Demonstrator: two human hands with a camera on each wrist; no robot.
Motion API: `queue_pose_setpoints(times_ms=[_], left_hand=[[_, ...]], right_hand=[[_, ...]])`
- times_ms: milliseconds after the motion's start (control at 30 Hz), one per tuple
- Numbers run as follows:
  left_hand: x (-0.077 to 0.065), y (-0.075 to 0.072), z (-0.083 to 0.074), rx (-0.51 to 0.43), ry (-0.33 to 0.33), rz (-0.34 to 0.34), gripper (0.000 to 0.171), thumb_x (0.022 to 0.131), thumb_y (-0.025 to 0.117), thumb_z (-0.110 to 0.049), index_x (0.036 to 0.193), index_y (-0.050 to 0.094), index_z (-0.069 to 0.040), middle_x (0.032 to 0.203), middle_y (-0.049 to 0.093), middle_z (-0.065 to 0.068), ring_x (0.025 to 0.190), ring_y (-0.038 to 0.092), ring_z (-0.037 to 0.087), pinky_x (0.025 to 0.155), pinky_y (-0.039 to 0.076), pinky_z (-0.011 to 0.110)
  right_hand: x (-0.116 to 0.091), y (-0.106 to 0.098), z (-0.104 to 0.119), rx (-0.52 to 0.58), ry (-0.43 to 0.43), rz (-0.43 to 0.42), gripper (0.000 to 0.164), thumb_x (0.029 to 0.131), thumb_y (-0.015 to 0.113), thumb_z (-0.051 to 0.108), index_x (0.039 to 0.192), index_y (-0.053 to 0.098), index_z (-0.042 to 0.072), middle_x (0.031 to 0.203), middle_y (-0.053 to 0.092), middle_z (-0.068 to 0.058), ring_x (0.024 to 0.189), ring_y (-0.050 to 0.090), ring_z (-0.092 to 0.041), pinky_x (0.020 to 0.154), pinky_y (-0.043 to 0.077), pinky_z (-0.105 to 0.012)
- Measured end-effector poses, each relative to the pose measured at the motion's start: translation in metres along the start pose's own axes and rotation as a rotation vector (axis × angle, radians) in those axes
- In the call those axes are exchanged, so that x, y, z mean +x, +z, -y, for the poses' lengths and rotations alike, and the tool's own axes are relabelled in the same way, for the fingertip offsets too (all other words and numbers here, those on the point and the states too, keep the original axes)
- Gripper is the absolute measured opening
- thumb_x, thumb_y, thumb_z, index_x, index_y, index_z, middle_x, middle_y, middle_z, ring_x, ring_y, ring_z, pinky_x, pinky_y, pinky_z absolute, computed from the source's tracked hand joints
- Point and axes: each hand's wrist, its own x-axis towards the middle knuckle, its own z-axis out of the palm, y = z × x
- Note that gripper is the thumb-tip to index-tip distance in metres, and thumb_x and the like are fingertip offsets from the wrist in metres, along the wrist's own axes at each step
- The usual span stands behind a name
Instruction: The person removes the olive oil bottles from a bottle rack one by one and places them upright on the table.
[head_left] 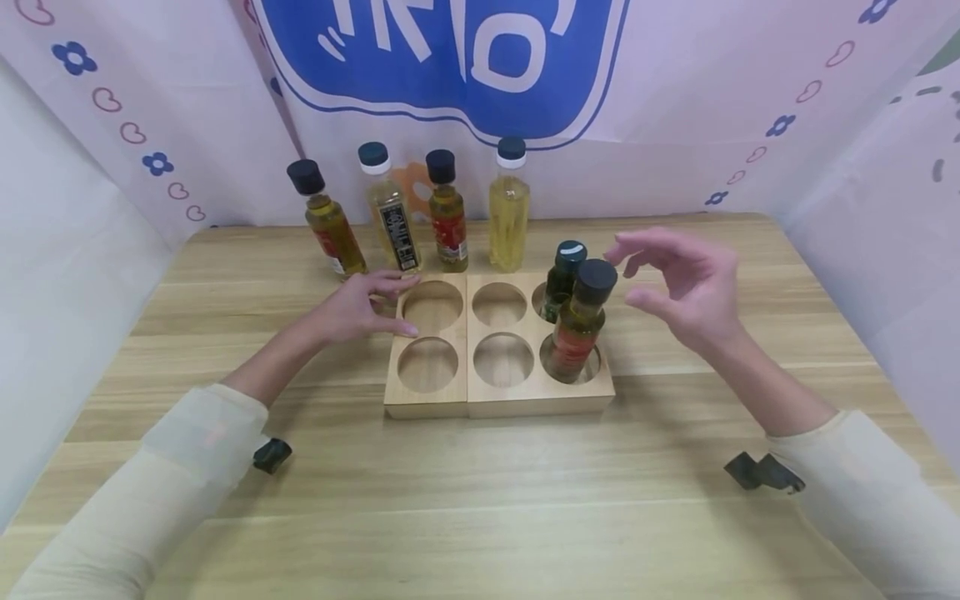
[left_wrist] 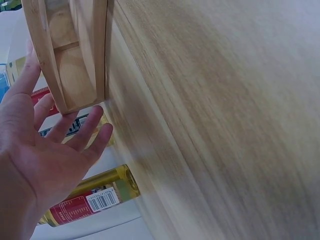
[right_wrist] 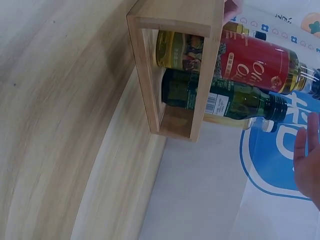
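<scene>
A wooden bottle rack [head_left: 468, 398] with round holes stands on the table. My left hand [head_left: 358, 308] touches its left side, fingers spread; the left wrist view shows the fingertips against the rack's end [left_wrist: 80, 106]. In the rack's right column, a red-labelled olive oil bottle [head_left: 576, 337] with a black cap stands in the front hole. Behind it, a dark green bottle [head_left: 561, 283] sits in the back hole. To the right of these caps, my right hand [head_left: 693, 287] hovers with loosely bent fingers and holds nothing. The right wrist view shows both bottles through the rack's open side.
Behind the rack stand two red-labelled bottles [head_left: 333, 233] [head_left: 449, 225], a clear bottle with a black label [head_left: 395, 218] and a pale yellow oil bottle [head_left: 509, 218]. A printed cloth [head_left: 660, 167] hangs at the table's back edge.
</scene>
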Motion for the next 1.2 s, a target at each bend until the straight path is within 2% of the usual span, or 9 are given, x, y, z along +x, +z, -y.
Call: queue_pose_setpoints(times_ms=[233, 367, 467, 633, 700, 767, 900, 1000, 1200], left_hand=[[0.0, 0.0, 0.0, 0.003, -0.007, 0.001, 0.074, 0.085, 0.088, -0.017, 0.15, 0.053, -0.004, 0.162, 0.038, 0.026, 0.132, 0.054, 0.042, 0.108, 0.049, 0.055], [0.0, 0.001, 0.0, 0.005, -0.01, -0.002, 0.074, 0.085, 0.088, -0.017, 0.149, 0.053, -0.004, 0.161, 0.038, 0.026, 0.129, 0.056, 0.04, 0.097, 0.054, 0.047], [-0.001, 0.001, 0.0, 0.008, -0.008, -0.003, 0.074, 0.085, 0.088, -0.017, 0.149, 0.053, -0.005, 0.161, 0.037, 0.027, 0.127, 0.056, 0.039, 0.09, 0.053, 0.042], [-0.001, 0.0, -0.001, 0.008, -0.012, 0.002, 0.075, 0.085, 0.088, -0.017, 0.15, 0.052, -0.005, 0.162, 0.034, 0.028, 0.129, 0.056, 0.041, 0.097, 0.054, 0.048], [-0.001, 0.0, -0.002, 0.007, -0.013, 0.005, 0.075, 0.086, 0.087, -0.017, 0.15, 0.052, -0.005, 0.163, 0.034, 0.028, 0.129, 0.056, 0.041, 0.099, 0.054, 0.05], [-0.001, 0.0, -0.002, 0.009, -0.012, 0.006, 0.075, 0.085, 0.088, -0.017, 0.15, 0.052, -0.005, 0.162, 0.034, 0.028, 0.129, 0.057, 0.041, 0.098, 0.054, 0.05], [-0.001, -0.001, 0.0, 0.014, -0.006, 0.009, 0.075, 0.085, 0.087, -0.018, 0.15, 0.052, -0.005, 0.163, 0.034, 0.028, 0.13, 0.056, 0.041, 0.103, 0.053, 0.053], [-0.001, -0.001, 0.0, 0.026, -0.003, 0.009, 0.075, 0.085, 0.087, -0.018, 0.15, 0.051, -0.005, 0.163, 0.034, 0.028, 0.129, 0.057, 0.041, 0.103, 0.053, 0.053], [0.0, -0.002, -0.001, 0.04, 0.003, 0.012, 0.077, 0.085, 0.088, -0.019, 0.151, 0.051, -0.004, 0.162, 0.034, 0.029, 0.126, 0.059, 0.041, 0.1, 0.055, 0.052]], right_hand=[[-0.002, 0.004, 0.002, -0.01, 0.031, 0.035, 0.052, 0.077, 0.094, 0.016, 0.115, 0.071, -0.012, 0.106, 0.078, -0.014, 0.093, 0.075, -0.021, 0.077, 0.06, -0.028], [-0.002, 0.008, 0.004, -0.027, 0.053, 0.05, 0.05, 0.078, 0.093, 0.016, 0.115, 0.073, -0.011, 0.108, 0.079, -0.012, 0.093, 0.075, -0.019, 0.081, 0.06, -0.027], [-0.003, 0.01, 0.005, -0.015, 0.078, 0.062, 0.048, 0.078, 0.092, 0.012, 0.115, 0.073, -0.011, 0.11, 0.078, -0.012, 0.097, 0.075, -0.019, 0.086, 0.061, -0.027], [-0.003, 0.014, 0.004, 0.008, 0.15, 0.086, 0.053, 0.077, 0.092, 0.011, 0.117, 0.069, -0.016, 0.114, 0.077, -0.011, 0.103, 0.075, -0.021, 0.093, 0.06, -0.031], [-0.003, 0.014, 0.004, 0.003, 0.186, 0.087, 0.059, 0.077, 0.093, 0.012, 0.119, 0.066, -0.019, 0.115, 0.077, -0.011, 0.102, 0.076, -0.02, 0.092, 0.06, -0.032], [-0.002, 0.015, 0.005, 0.014, 0.223, 0.079, 0.059, 0.077, 0.092, 0.008, 0.12, 0.064, -0.02, 0.115, 0.077, -0.012, 0.101, 0.076, -0.02, 0.091, 0.061, -0.032], [-0.001, 0.016, 0.004, 0.036, 0.273, 0.065, 0.048, 0.078, 0.09, 0.001, 0.119, 0.07, -0.013, 0.115, 0.077, -0.013, 0.099, 0.077, -0.02, 0.089, 0.061, -0.032], [0.0, 0.017, 0.004, 0.031, 0.282, 0.061, 0.038, 0.079, 0.09, 0.003, 0.113, 0.077, -0.003, 0.112, 0.078, -0.011, 0.096, 0.077, -0.018, 0.087, 0.062, -0.03], [0.001, 0.018, 0.005, 0.011, 0.269, 0.063, 0.033, 0.079, 0.089, 0.002, 0.109, 0.077, -0.003, 0.108, 0.079, -0.01, 0.092, 0.077, -0.017, 0.085, 0.062, -0.028]])
